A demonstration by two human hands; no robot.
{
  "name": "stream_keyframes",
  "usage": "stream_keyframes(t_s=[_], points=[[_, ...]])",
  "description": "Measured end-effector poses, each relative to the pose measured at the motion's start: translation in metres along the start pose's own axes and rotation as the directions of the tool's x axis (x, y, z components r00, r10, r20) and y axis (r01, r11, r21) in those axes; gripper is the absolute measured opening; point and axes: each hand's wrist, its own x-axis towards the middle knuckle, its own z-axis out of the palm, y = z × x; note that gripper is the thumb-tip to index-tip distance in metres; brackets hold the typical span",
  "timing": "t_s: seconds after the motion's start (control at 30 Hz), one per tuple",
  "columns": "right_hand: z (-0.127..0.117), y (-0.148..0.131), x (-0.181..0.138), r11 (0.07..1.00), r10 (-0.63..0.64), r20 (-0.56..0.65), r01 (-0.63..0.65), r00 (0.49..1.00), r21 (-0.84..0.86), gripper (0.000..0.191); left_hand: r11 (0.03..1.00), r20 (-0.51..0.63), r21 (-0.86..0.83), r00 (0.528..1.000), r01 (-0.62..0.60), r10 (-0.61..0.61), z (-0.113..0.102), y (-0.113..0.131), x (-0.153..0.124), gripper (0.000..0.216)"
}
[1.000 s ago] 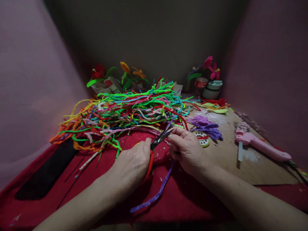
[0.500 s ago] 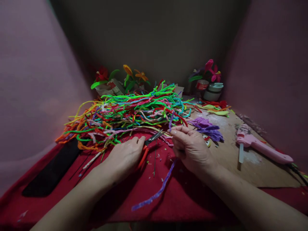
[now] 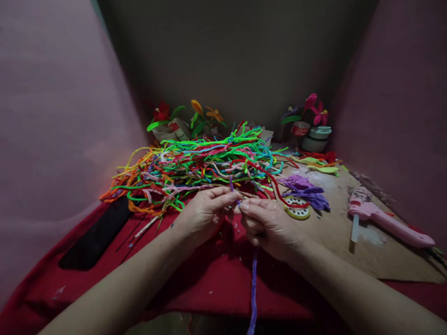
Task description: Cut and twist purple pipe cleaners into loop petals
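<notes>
We've got our left hand (image 3: 204,211) and right hand (image 3: 270,225) both pinching the fuzzy purple pipe cleaner (image 3: 253,288), fingertips clamped together, near the red cloth's (image 3: 104,274) front edge.

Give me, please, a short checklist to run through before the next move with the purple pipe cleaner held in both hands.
1. Both hands on the purple pipe cleaner: ok; left hand and right hand pinch it near its top end.
2. Free length unobstructed: ok; it hangs down over the red cloth toward the near edge.
3. Top end apart from the pile of pipe cleaners: cannot tell; the tip overlaps the pile.
4. Scissors in view: not ok; none visible now.
5. Pink glue gun out of the way: ok; it lies on the board, right of the hands.
6. Purple petals nearby: ok.
</notes>
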Motion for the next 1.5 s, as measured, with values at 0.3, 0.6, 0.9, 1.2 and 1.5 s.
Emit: stream_keyframes(t_s=[0.3,0.6,0.9,1.2,1.5], points=[[0.007,0.008,0.001,0.999,0.021,0.004,-0.021,1.0,0.046,0.013,0.923,-0.156,-0.378,0.988,-0.074,0.015,0.0,0.003,0.0,0.003],[0.015,0.014,-0.003,0.991,0.128,-0.056,-0.127,0.99,0.032,0.016,0.918,-0.051,-0.395,0.999,-0.018,-0.002,0.003,0.015,-0.012,0.018],[0.013,0.01,-0.002,0.995,0.081,-0.115,-0.087,0.99,-0.048,0.019,0.982,0.0,-0.189,1.0,-0.025,0.025,-0.003,0.016,-0.02,0.007],[0.002,0.002,0.004,0.997,-0.002,-0.194,-0.012,0.981,-0.072,0.019,0.463,0.118,0.788,0.838,-0.405,0.532,-0.015,0.028,-0.024,0.016],[0.004,0.002,0.002,0.995,-0.018,-0.167,0.001,0.986,-0.102,0.017,0.029,0.38,0.912,0.871,-0.408,0.311,-0.013,0.006,-0.02,0.02]])
